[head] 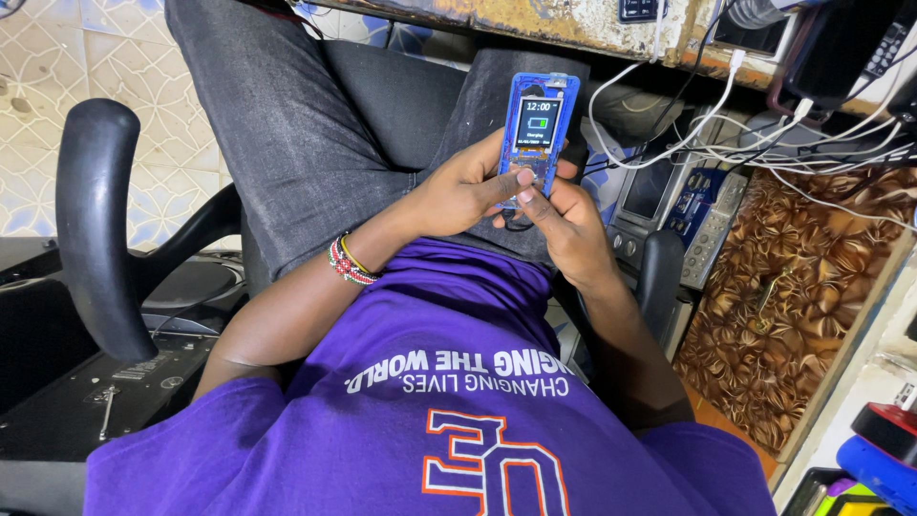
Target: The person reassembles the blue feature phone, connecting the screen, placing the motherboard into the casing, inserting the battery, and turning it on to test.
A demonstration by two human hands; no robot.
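From the head camera, looking down the person's own chest, both hands meet over the lap around a small blue handheld device (537, 129). The left hand (465, 188) is clenched on the device's lower left edge, its thumb laid across the front just below the lit screen; the right hand (565, 226) cups the lower end from beneath and behind, fingers curled round it, so each grip is grasping the device. It is held upright and tilted back toward the face, which seems to be so the screen can be read while the thumbs reach the keys under it.

The device is a slim, rounded-cornered bar with a translucent blue plastic shell, glossy, its dark screen glowing with a small green mark. Just behind the left grip, on the wrist, sits a beaded bracelet (350, 260) of red, white and green, beside a thin yellow band. Below both grips lie dark grey trousers (315, 124), coarse woven cloth, and nearer the camera a purple shirt (458, 382), smooth knit.

To the right of the grips, a tangle of white cables (707, 134) hangs from the worn, flaking edge of a counter (535, 19). Left of the grips curves a black padded chair armrest (95, 220), matte, over pale patterned floor tiles (105, 57).
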